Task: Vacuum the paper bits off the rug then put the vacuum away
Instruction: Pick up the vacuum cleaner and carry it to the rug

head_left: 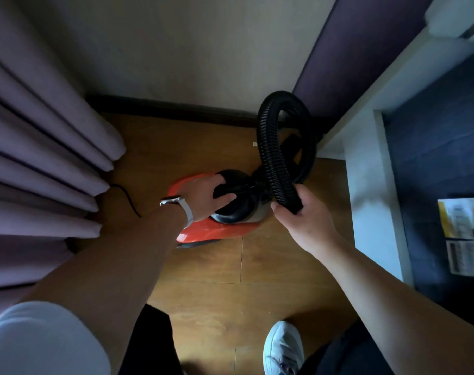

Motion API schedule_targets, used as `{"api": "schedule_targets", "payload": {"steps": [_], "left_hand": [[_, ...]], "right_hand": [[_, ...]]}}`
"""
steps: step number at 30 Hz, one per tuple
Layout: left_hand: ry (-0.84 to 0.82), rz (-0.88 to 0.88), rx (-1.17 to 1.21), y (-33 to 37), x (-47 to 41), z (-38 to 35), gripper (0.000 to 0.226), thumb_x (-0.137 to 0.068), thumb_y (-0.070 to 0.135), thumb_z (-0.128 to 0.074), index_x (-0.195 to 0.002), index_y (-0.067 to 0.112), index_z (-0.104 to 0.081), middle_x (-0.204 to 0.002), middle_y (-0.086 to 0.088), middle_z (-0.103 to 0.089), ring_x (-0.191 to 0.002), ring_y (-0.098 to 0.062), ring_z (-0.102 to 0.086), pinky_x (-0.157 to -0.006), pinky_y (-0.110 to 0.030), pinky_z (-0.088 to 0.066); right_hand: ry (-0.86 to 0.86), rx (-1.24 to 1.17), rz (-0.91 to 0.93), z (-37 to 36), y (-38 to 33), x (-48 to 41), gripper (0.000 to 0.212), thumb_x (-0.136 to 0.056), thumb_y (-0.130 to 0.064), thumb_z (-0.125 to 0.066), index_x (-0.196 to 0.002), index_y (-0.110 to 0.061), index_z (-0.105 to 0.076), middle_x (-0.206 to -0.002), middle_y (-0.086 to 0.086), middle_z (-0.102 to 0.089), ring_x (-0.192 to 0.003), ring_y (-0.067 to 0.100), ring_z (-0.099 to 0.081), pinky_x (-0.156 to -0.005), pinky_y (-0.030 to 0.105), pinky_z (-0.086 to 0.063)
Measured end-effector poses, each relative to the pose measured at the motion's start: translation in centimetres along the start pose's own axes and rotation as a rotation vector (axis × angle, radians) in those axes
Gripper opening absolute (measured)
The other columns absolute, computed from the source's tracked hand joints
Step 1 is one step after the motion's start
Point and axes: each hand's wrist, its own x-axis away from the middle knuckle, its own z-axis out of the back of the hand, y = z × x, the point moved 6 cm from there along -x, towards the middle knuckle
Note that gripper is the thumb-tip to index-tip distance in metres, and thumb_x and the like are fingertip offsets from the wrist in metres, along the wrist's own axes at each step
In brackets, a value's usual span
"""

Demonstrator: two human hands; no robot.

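We stand on a wooden floor (211, 266) in a wall corner, with the curtain (41, 158) at nine o'clock. The red vacuum (217, 231) sits at centre, and our left hand (203, 197) curls its fingers round the black top handle. At three o'clock, our right hand (303, 217) wraps its fingers round the end of the looped hose (268, 147).

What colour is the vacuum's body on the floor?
Orange-red vacuum body with a black top, clearest in the head view.

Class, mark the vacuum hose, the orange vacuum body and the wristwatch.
vacuum hose (267, 147), head view, left side of loop
orange vacuum body (217, 231), head view, near edge
wristwatch (171, 200), head view, its case
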Motion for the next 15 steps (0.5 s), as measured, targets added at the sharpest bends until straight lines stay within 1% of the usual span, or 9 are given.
{"api": "schedule_targets", "payload": {"steps": [3,5,7,9,12,15], "left_hand": [[-0.042,0.052,0.004,-1.2,-0.6,-0.8,0.035,-0.088,0.063,-0.055,-0.097,0.03,-0.062,-0.083,0.007,-0.064,-0.076,-0.013,-0.061,-0.066,-0.033,-0.052],[-0.051,0.092,0.045,-1.4,-0.8,-1.3,0.036,-0.086,0.064,-0.058,-0.093,0.029,-0.064,-0.08,0.007,-0.066,-0.074,-0.012,-0.062,-0.067,-0.035,-0.053],[-0.008,0.112,0.051,-1.4,-0.9,-1.5,0.037,-0.083,0.065,-0.06,-0.086,0.028,-0.064,-0.075,0.008,-0.066,-0.069,-0.011,-0.062,-0.064,-0.037,-0.054],[0.051,0.118,0.01,-1.2,-0.8,-1.7,0.045,-0.08,0.072,-0.056,-0.083,0.028,-0.064,-0.07,0.008,-0.065,-0.065,-0.012,-0.061,-0.062,-0.039,-0.055],[0.128,0.115,-0.048,-0.5,0.2,-2.1,0.058,-0.074,0.082,-0.044,-0.082,0.028,-0.064,-0.065,0.008,-0.061,-0.06,-0.014,-0.06,-0.057,-0.036,-0.054],[0.204,0.116,-0.075,0.2,1.5,-1.4,0.06,-0.079,0.08,-0.044,-0.085,0.025,-0.067,-0.06,0.008,-0.059,-0.055,-0.013,-0.057,-0.052,-0.03,-0.052]], "right_hand": [[0.017,0.01,0.034,-0.4,0.2,0.0,0.016,-0.092,-0.034,-0.066,-0.105,-0.027,-0.06,-0.064,-0.008,-0.058,-0.053,0.005,-0.055,-0.045,0.016,-0.04],[0.027,0.016,0.057,-0.8,0.4,0.0,0.024,-0.093,-0.036,-0.065,-0.113,-0.026,-0.059,-0.065,-0.007,-0.06,-0.052,0.008,-0.057,-0.045,0.024,-0.044],[0.03,0.027,0.078,-1.1,0.6,0.1,0.031,-0.094,-0.039,-0.063,-0.121,-0.025,-0.057,-0.069,-0.004,-0.063,-0.055,0.013,-0.06,-0.046,0.031,-0.047],[0.035,0.05,0.104,-1.0,0.5,0.3,0.033,-0.094,-0.039,-0.062,-0.123,-0.025,-0.056,-0.069,-0.004,-0.063,-0.054,0.012,-0.059,-0.045,0.029,-0.045],[0.121,0.08,0.178,-0.2,-0.6,0.6,0.034,-0.092,-0.038,-0.063,-0.122,-0.022,-0.06,-0.075,-0.006,-0.067,-0.062,0.009,-0.064,-0.05,0.035,-0.054],[0.213,0.101,0.325,0.5,-2.5,0.8,0.034,-0.09,-0.035,-0.067,-0.117,-0.014,-0.065,-0.076,-0.006,-0.069,-0.064,0.01,-0.067,-0.05,0.035,-0.055]]}}
